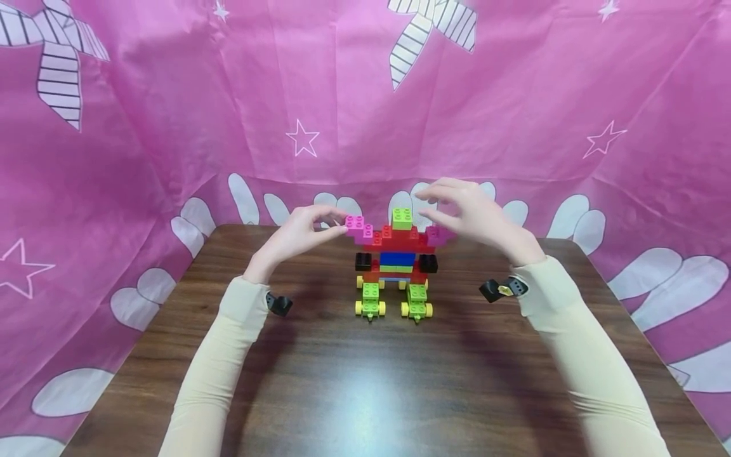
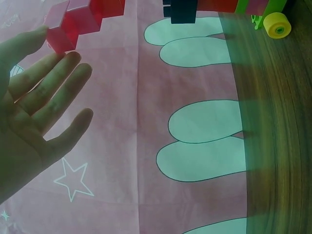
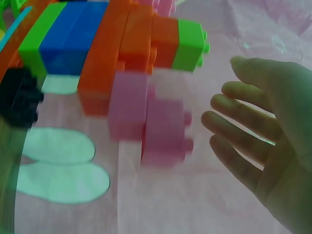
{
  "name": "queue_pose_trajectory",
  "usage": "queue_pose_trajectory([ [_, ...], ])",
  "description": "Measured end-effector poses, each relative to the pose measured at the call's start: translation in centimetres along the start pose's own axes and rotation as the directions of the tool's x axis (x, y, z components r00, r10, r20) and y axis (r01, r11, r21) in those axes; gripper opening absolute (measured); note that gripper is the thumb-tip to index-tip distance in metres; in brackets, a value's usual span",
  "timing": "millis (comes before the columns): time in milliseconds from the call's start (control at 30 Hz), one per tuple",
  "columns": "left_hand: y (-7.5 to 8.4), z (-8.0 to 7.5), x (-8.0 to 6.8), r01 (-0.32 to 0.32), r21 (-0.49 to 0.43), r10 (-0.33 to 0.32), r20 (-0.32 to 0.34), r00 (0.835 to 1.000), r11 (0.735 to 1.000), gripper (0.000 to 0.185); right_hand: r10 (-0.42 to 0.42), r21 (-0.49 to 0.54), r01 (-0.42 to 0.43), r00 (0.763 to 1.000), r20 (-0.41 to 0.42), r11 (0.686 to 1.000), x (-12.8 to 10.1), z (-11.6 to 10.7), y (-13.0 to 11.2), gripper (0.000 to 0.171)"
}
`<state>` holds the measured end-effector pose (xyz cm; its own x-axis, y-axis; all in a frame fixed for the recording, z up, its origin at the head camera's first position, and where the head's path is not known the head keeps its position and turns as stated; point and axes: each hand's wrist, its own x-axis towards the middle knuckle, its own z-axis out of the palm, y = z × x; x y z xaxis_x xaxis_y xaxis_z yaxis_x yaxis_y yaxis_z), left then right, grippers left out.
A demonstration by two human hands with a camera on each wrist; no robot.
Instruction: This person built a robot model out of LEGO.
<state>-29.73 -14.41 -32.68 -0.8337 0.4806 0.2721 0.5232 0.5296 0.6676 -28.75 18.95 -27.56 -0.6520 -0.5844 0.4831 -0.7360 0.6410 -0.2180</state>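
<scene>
A figure built of toy building bricks stands upright on the table, with a red body point(image 1: 396, 240), a blue middle point(image 1: 398, 259) and a lime brick point(image 1: 402, 219) on top. Stepped pink bricks form its two raised arms. At its left arm, my left hand point(image 1: 302, 233) pinches the end pink brick point(image 2: 63, 27) between thumb and fingertips, the other fingers spread. My right hand point(image 1: 474, 212) hovers by the right arm's pink bricks point(image 3: 165, 129); in the right wrist view a gap separates its loosely bent fingers from them.
Black bricks point(image 1: 363, 261) jut from the figure's sides. Its feet are green wheeled bases point(image 1: 370, 301) with yellow wheels. The brown wooden table point(image 1: 365, 393) extends towards me, and a pink patterned cloth point(image 1: 365, 95) hangs behind and at both sides.
</scene>
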Motion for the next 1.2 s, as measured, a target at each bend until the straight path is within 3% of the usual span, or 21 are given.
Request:
queue_pose_trajectory([
  [167, -0.1, 0.1, 0.1, -0.008, -0.010, 0.008, -0.001, 1.000, 1.000, 0.032, 0.040, -0.038, -0.043, 0.996, -0.077, 0.998, -1.7, -1.0, 1.5, 0.033],
  [467, 0.1, 0.2, 0.1, -0.009, -0.034, 0.009, 0.003, 1.000, 0.999, 0.032, 0.225, -0.072, -0.235, 0.966, -0.129, 0.969, -6.2, -1.6, 6.4, 0.032],
  [667, 0.0, 0.2, 0.0, -0.010, -0.025, 0.010, -0.001, 1.000, 1.000, 0.034, 0.348, -0.052, -0.353, 0.934, -0.087, 0.934, -9.7, -1.0, 10.6, 0.031],
  [800, -0.1, 0.2, 0.1, -0.012, -0.030, 0.012, -0.002, 1.000, 0.999, 0.033, 0.440, -0.027, -0.441, 0.897, -0.043, 0.897, -11.7, -0.5, 12.9, 0.037],
  [1067, -0.3, 0.4, 0.0, -0.010, -0.033, 0.010, -0.006, 1.000, 0.999, 0.032, 0.444, -0.101, -0.441, 0.896, 0.001, 0.892, -14.8, 1.6, 17.4, 0.036],
  [1200, -0.3, 0.3, 0.0, -0.014, -0.020, 0.014, -0.009, 1.000, 1.000, 0.032, 0.502, -0.127, -0.490, 0.860, 0.093, 0.862, -15.9, 2.5, 18.7, 0.046],
])
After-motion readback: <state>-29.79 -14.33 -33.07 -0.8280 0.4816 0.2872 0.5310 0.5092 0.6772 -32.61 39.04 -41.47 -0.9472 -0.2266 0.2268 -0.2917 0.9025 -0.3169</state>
